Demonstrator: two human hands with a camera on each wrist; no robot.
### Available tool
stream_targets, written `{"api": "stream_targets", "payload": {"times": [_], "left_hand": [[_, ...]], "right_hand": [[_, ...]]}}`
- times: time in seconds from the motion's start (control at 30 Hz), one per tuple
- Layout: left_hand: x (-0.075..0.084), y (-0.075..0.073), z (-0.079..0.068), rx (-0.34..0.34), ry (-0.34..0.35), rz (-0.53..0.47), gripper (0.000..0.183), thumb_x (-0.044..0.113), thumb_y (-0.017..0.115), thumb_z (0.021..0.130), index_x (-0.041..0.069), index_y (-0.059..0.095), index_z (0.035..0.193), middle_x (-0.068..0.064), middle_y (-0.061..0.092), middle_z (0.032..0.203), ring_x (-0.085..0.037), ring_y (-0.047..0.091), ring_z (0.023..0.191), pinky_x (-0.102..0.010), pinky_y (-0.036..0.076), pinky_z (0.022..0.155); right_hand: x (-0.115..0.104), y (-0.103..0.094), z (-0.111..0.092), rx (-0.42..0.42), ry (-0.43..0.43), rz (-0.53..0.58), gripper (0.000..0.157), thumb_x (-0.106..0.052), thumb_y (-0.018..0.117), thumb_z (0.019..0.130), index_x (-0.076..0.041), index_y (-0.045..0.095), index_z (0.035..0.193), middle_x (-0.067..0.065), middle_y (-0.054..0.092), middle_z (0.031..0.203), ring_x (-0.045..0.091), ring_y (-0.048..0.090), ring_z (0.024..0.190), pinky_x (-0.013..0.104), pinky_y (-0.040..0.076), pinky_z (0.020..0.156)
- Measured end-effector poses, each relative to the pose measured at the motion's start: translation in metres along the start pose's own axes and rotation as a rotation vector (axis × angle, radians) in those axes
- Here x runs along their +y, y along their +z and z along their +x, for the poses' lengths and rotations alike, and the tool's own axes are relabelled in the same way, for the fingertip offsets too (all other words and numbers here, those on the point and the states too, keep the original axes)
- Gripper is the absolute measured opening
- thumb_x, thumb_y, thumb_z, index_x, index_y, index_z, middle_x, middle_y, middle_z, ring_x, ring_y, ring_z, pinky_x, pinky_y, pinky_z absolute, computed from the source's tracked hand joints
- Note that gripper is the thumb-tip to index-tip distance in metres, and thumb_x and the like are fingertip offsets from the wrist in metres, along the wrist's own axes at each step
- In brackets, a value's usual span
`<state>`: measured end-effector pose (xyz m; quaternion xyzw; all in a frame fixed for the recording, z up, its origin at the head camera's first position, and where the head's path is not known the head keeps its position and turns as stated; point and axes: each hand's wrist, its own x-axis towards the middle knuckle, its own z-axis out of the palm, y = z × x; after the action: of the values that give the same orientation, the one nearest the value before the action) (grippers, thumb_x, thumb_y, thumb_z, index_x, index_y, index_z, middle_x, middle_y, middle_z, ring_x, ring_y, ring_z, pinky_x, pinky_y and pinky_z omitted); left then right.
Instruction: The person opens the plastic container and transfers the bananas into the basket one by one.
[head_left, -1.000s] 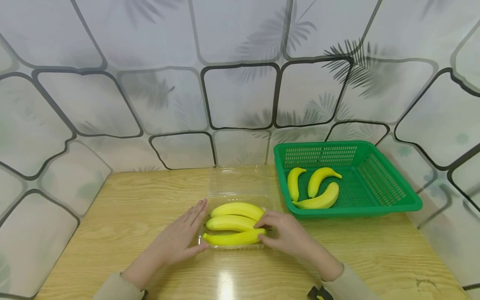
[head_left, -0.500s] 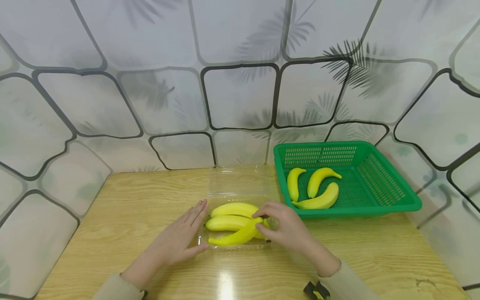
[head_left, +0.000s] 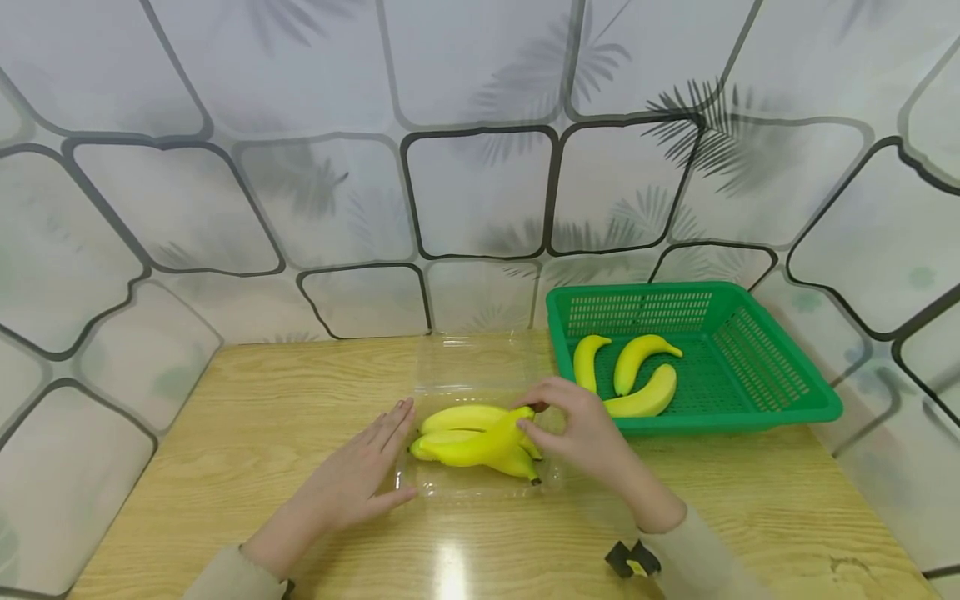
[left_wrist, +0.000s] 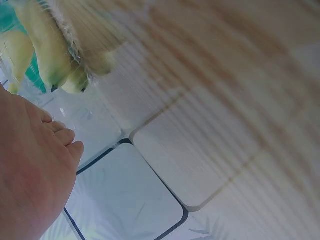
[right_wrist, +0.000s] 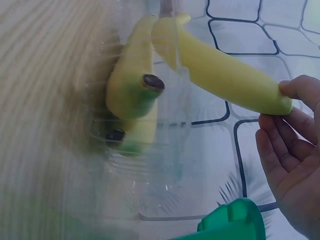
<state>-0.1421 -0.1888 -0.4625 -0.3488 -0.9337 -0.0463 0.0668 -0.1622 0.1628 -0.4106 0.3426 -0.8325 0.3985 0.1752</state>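
Note:
A clear plastic clamshell box (head_left: 465, 483) lies on the table with its lid (head_left: 480, 362) folded back. My right hand (head_left: 585, 433) pinches one end of a yellow banana (head_left: 472, 450) between thumb and fingers. That banana (right_wrist: 230, 77) tilts up toward my hand in the right wrist view and crosses over two others in the box. Of those, one banana (head_left: 457, 418) lies along the back, and the dark-tipped end of another banana (head_left: 521, 467) sticks out beneath. My left hand (head_left: 360, 479) lies flat with straight fingers along the box's left side.
Right of the box, a green plastic basket (head_left: 780, 375) stands against the patterned wall (head_left: 480, 192), with three bananas (head_left: 645, 396) in its left part. The wooden table (head_left: 285, 400) meets the wall close behind the lid.
My right hand has lifted the front banana's right end and swung it back and up over the others. The left hand has stayed in place.

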Motion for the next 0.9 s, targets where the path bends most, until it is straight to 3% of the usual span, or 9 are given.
{"api": "stream_targets", "payload": {"times": [0.23, 0.5, 0.9], "left_hand": [[-0.001, 0.0, 0.0, 0.01, 0.011, 0.006, 0.099, 0.06, 0.061, 0.101, -0.005, 0.024, 0.166, -0.024, 0.02, 0.176, -0.037, 0.027, 0.162, -0.051, 0.037, 0.128], [-0.001, -0.001, 0.001, 0.011, 0.014, 0.005, 0.1, 0.059, 0.063, 0.101, -0.006, 0.023, 0.166, -0.024, 0.02, 0.176, -0.038, 0.028, 0.162, -0.051, 0.037, 0.128], [0.001, -0.002, 0.0, 0.01, 0.005, 0.005, 0.099, 0.059, 0.063, 0.101, -0.005, 0.024, 0.166, -0.023, 0.022, 0.175, -0.038, 0.029, 0.162, -0.051, 0.037, 0.128]], "right_hand": [[0.002, -0.013, 0.008, 0.046, -0.026, -0.014, 0.022, -0.001, 0.085, 0.086, -0.011, 0.079, 0.104, -0.001, 0.076, 0.098, 0.016, 0.066, 0.085, 0.022, 0.059, 0.077], [0.006, -0.029, 0.012, 0.108, -0.012, -0.052, 0.022, 0.001, 0.085, 0.085, -0.007, 0.08, 0.105, 0.003, 0.077, 0.099, 0.018, 0.066, 0.085, 0.025, 0.06, 0.076], [0.018, -0.062, 0.013, 0.207, 0.005, -0.099, 0.028, 0.012, 0.083, 0.082, -0.004, 0.081, 0.104, 0.009, 0.078, 0.1, 0.013, 0.065, 0.085, 0.006, 0.051, 0.081]]}}
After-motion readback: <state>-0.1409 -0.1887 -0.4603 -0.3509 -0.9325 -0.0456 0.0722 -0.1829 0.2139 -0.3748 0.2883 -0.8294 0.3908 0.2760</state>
